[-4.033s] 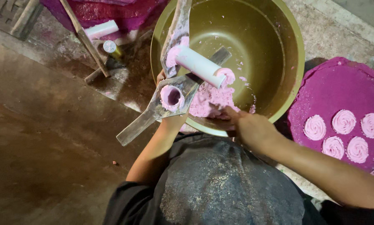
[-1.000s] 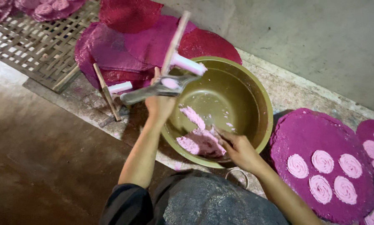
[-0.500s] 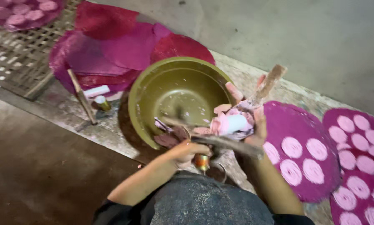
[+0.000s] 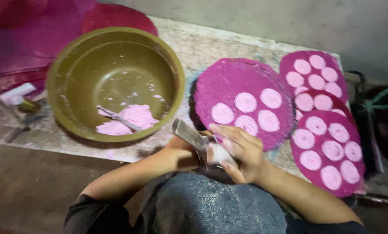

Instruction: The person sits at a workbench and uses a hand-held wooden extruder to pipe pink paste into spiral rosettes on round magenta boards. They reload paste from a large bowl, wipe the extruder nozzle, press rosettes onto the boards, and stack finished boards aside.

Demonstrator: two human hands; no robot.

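The person sat low in front of a stone ledge (image 4: 211, 43). Both hands were close together, just above the lap. The right hand (image 4: 241, 151) was curled around a metal press tool (image 4: 198, 141), and its fingers (image 4: 230, 134) lay pressed side by side over the top of it. Pink dough showed at the end of the tool under that hand. The left hand (image 4: 183, 151) was mostly hidden behind the tool, so I could not tell how its fingers were set; it seemed to hold the tool from below. The tool was tilted, with its grey end pointing up toward the big green-brown bowl (image 4: 72, 52). In the bowl lay a lump of pink dough (image 4: 131, 117) and a thin stick. Just past the hands sat a round purple mat (image 4: 233, 78) with five pale pink spirals on it. More purple mats with spirals (image 4: 328, 143) lay to the right, overlapping each other.
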